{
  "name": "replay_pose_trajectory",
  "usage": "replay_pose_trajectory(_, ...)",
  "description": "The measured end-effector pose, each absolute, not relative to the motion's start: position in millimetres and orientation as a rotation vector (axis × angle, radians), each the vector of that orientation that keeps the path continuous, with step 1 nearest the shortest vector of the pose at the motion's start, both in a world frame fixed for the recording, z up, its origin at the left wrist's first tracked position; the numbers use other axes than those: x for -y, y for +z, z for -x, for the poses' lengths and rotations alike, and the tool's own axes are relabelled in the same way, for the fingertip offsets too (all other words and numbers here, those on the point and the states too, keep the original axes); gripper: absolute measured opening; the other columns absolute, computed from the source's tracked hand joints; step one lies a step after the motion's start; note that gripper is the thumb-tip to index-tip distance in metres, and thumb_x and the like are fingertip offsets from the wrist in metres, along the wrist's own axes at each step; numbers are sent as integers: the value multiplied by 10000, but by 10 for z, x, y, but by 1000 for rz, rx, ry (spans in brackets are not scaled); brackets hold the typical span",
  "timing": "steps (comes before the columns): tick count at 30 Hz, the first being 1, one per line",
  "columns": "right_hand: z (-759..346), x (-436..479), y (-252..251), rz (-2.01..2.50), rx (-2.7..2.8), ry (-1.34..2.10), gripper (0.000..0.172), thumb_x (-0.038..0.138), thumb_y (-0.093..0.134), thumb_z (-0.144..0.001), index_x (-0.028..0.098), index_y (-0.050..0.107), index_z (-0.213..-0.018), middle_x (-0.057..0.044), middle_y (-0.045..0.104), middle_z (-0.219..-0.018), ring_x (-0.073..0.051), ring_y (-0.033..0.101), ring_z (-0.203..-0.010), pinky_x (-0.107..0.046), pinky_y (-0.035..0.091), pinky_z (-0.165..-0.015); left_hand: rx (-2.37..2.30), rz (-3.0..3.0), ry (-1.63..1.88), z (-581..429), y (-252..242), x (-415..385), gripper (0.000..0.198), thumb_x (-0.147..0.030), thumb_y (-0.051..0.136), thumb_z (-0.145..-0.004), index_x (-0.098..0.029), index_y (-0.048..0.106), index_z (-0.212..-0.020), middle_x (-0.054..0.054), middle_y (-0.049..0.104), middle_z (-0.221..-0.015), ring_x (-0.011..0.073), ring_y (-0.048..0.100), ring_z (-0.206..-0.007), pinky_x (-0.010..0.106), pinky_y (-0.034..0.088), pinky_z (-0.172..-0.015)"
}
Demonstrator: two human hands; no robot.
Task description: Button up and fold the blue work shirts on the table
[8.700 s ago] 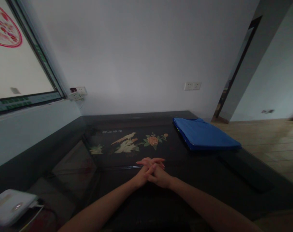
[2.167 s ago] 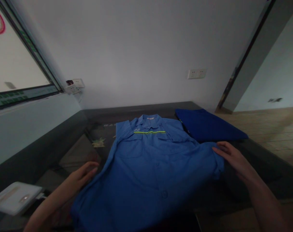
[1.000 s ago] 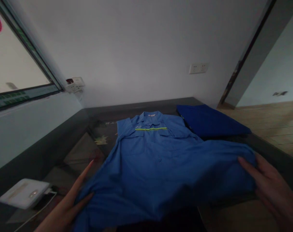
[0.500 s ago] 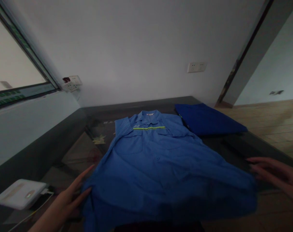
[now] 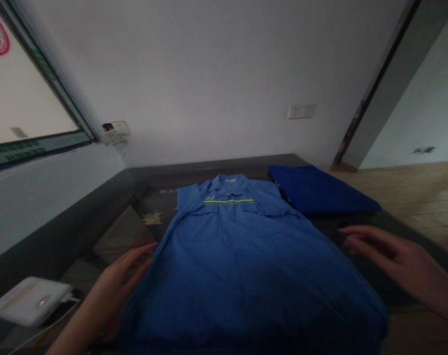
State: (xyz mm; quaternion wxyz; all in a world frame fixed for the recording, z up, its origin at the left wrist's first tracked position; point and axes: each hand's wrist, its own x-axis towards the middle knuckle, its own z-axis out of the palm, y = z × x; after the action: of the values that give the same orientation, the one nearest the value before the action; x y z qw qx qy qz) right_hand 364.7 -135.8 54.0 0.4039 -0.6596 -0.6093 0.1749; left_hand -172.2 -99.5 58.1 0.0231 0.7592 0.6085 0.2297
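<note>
A blue short-sleeved work shirt (image 5: 224, 266) lies front up on the dark table, collar at the far end, with a yellow-green stripe across the chest. Its near hem hangs toward me in shadow. My left hand (image 5: 129, 271) is at the shirt's left edge, fingers stretched out and slightly apart; the fingertips meet the cloth. My right hand (image 5: 390, 256) hovers to the right of the shirt, apart from it, fingers loosely bent with a gap between them and nothing held. Beyond that hand lies a folded darker blue garment (image 5: 323, 190).
The dark glossy table (image 5: 150, 180) meets the wall at the back and left. At the near left sits a white box-like device (image 5: 29, 301) with a cable (image 5: 42, 333) plugged in. Wall sockets (image 5: 301, 111) are behind, and tiled floor (image 5: 419, 185) shows at right.
My left hand has moved up along the shirt's left edge. My right hand has moved left and a little farther from me. The lower part of the shirt has settled flatter.
</note>
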Motion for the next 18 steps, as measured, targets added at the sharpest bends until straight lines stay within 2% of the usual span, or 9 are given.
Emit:
replay_pose_trajectory(5, -2992, 834, 787, 1413, 1791, 527, 316, 478, 538, -831, 222, 675, -954, -60, 705, -853, -196, 661, -734, -307, 532, -669, -1527, -2316, 715, 1071, 1091, 604, 368, -417, 482, -863, -242, 607, -1162, 44, 696, -1020, 207, 656, -910, 338, 528, -839)
replay_pose_trajectory(8, -2604, 290, 752, 1229, 1947, 535, 227, 342, 520, -867, 190, 667, -947, -53, 699, -923, -174, 650, -814, -283, 510, -719, -1305, -2283, 756, 600, 1116, 156, 316, -349, 459, -887, -207, 615, -1123, 40, 702, -944, 182, 660, -871, 314, 529, -815)
replay_pose_trajectory(10, -2367, -110, 600, 1185, 2025, 471, 190, 264, 522, -870, 175, 663, -962, -55, 698, -929, -168, 646, -845, -285, 499, -755, -1284, -2316, 782, 301, 880, -174, 272, -280, 473, -881, -189, 629, -1084, 52, 697, -990, 180, 653, -904, 319, 514, -848)
replay_pose_trajectory(12, -2156, -458, 364, 1231, 2123, 328, 213, 215, 530, -869, 167, 652, -1036, -73, 690, -1006, -174, 637, -912, -306, 479, -841, -1439, -2379, 798, 63, 498, -439, 284, -195, 475, -869, -156, 616, -1112, 99, 658, -1126, 198, 618, -1023, 342, 471, -933)
replay_pose_trajectory(14, -1987, -697, 89, 1371, 2202, 124, 278, 218, 534, -876, 151, 625, -1130, -116, 640, -1163, -198, 582, -1086, -323, 439, -937, -1574, -2489, 677, -77, 94, -594, 361, -213, 499, -868, -115, 561, -1210, 153, 572, -1272, 242, 527, -1184, 395, 389, -1030)
replay_pose_trajectory(16, -1878, -815, -170, 1433, 2225, 73, 348, 223, 553, -869, 119, 593, -1198, -165, 572, -1274, -243, 519, -1193, -378, 397, -1000, -1660, -2530, 543, -111, -212, -650, 419, -242, 461, -896, -137, 492, -1300, 145, 478, -1385, 253, 423, -1294, 445, 302, -1091)
replay_pose_trajectory(18, -1826, -841, -367, 1472, 2241, 50, 385, 240, 525, -889, 120, 559, -1253, -172, 528, -1330, -267, 474, -1246, -432, 354, -1038, -1626, -2583, 441, -65, -363, -650, 451, -282, 420, -920, -178, 433, -1359, 114, 419, -1439, 240, 351, -1347, 461, 254, -1113)
